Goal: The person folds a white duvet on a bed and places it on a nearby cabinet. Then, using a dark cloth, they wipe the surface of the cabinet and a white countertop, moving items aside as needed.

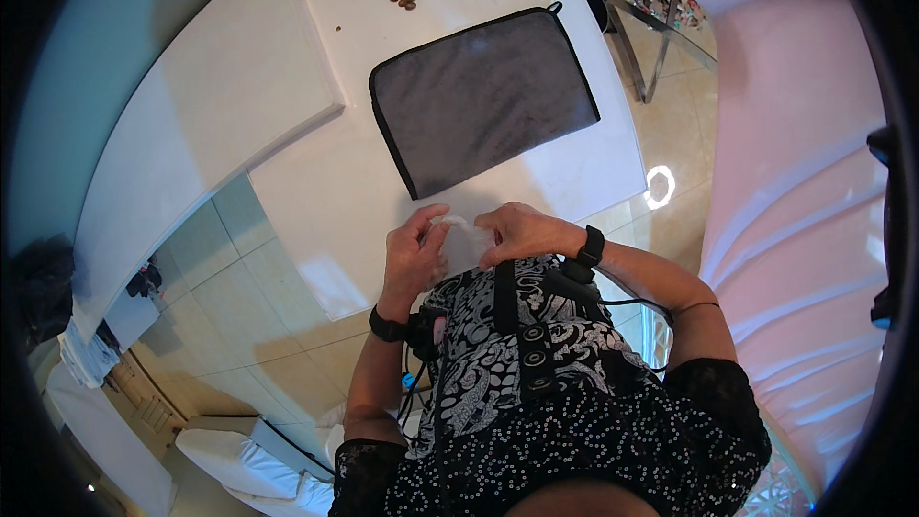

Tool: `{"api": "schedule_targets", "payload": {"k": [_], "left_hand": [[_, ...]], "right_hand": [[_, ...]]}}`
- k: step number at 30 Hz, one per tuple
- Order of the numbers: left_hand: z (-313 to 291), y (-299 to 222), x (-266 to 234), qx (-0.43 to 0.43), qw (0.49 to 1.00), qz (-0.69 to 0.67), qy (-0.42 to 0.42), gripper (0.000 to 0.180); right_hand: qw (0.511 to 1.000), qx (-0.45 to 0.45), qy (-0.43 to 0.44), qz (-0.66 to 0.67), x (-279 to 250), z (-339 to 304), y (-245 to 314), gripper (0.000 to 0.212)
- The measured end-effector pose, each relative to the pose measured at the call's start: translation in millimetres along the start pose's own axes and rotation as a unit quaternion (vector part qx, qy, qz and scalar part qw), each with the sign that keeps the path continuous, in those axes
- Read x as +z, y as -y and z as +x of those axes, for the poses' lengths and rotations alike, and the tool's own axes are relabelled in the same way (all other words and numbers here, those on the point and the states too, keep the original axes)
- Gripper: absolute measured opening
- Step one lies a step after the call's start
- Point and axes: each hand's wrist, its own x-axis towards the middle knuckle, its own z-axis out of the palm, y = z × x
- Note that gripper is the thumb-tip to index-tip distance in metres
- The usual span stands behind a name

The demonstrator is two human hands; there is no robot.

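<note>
Close in front of my body, over the near edge of the white table [335, 211], both hands hold a thin, translucent plastic bag [467, 241]. My left hand [412, 251] has its fingers closed on the bag's left side, with the thumb uppermost. On the other side, my right hand [528, 232] pinches the bag between thumb and curled fingers. Whether anything is inside the bag, I cannot tell. Just beyond my hands a grey cloth with black edging [483, 96] lies flat, a small loop at its far right corner.
Several small brown oval pieces [404, 0] lie beyond the cloth, with a tiny brown speck [338, 29] nearby. A raised white slab [230, 67] borders the table's left. Pink draped fabric [795, 115] stands to the right, and a cable [632, 303] hangs by my right forearm.
</note>
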Motion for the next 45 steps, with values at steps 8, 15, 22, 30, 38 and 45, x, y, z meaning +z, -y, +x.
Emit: {"api": "schedule_targets", "payload": {"k": [8,15,22,30,38,45], "left_hand": [[-2,-3,5,0.015,0.999,0.029,-0.029,0.019],[2,7,5,0.052,0.991,0.095,-0.082,0.018],[2,16,7,0.043,0.995,0.085,-0.029,0.016],[-10,-13,18,0.001,0.997,-0.032,0.063,0.021],[-20,-17,3,-0.039,0.984,-0.164,0.052,0.011],[-15,-15,-4,-0.030,0.998,-0.025,0.044,0.011]], "right_hand": [[0.969,-0.042,-0.242,-0.019,18,6,-19,0.020],[0.982,-0.032,-0.089,-0.161,14,-2,-26,0.015],[0.968,-0.211,-0.138,0.009,-9,-1,-2,0.013],[0.874,-0.111,-0.085,0.465,5,14,14,0.024],[0.962,-0.207,-0.159,-0.077,4,16,-14,0.025],[0.926,-0.237,-0.220,-0.195,-10,3,10,0.022]]}}
